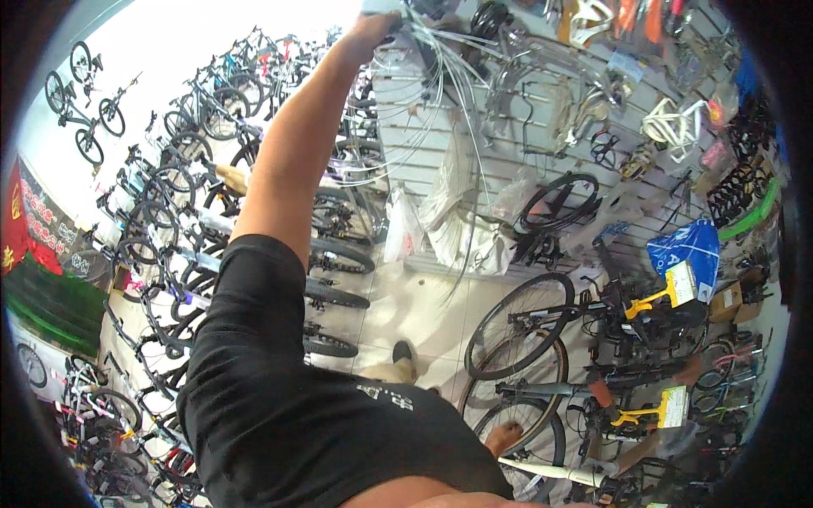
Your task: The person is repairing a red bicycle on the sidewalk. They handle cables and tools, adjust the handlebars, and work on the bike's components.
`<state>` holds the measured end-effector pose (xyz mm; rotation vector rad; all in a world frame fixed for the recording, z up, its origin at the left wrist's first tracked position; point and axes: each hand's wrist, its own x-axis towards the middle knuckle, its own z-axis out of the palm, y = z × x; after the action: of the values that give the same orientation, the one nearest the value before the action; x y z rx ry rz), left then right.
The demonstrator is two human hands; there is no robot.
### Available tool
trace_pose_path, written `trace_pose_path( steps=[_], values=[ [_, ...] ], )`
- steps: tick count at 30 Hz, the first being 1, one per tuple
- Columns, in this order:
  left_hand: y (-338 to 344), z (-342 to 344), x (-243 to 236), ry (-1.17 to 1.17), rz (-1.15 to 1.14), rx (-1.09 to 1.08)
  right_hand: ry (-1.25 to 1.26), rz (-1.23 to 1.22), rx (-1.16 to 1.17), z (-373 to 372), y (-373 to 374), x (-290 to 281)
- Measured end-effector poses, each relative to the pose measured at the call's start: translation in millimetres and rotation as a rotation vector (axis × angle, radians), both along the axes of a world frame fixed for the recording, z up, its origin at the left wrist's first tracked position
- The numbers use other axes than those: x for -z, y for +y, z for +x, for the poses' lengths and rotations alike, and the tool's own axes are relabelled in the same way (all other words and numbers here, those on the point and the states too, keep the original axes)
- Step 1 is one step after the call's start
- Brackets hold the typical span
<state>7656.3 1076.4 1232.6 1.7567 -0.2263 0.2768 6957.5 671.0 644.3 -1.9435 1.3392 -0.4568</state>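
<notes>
My left hand is raised high at the top, fingers closed around the upper end of a bundle of thin pale cables that fan out and dangle in loops down the slatted display wall. Its fingertips are partly hidden. My right hand hangs low beside a bicycle wheel, fingers loosely bent, with nothing visible in it. Bagged parts and a pale sheet lie along the foot of the wall.
Dense rows of bicycles flank the left, their tyres edging the tiled floor. Right are bicycles with yellow sign holders, a blue bag and a loose black tyre coil. My shoe shows below.
</notes>
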Motion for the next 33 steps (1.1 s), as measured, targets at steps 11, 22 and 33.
trace_pose_path(
  steps=[11, 22, 33],
  values=[
    [-0.9, 10.6, 16.9, 0.027, -0.144, -0.101, 0.418, 0.161, 0.546, -102.5, 10.6, 11.6],
    [-9.7, -38.9, 25.5, -0.128, -0.153, -0.4, 0.228, 0.145, 0.552, -132.9, 44.5, -1.2],
    [-11.3, -96.2, 38.5, -0.019, -0.607, -0.08, 0.265, 0.214, 0.721, -269.1, 90.4, 2.4]
  ],
)
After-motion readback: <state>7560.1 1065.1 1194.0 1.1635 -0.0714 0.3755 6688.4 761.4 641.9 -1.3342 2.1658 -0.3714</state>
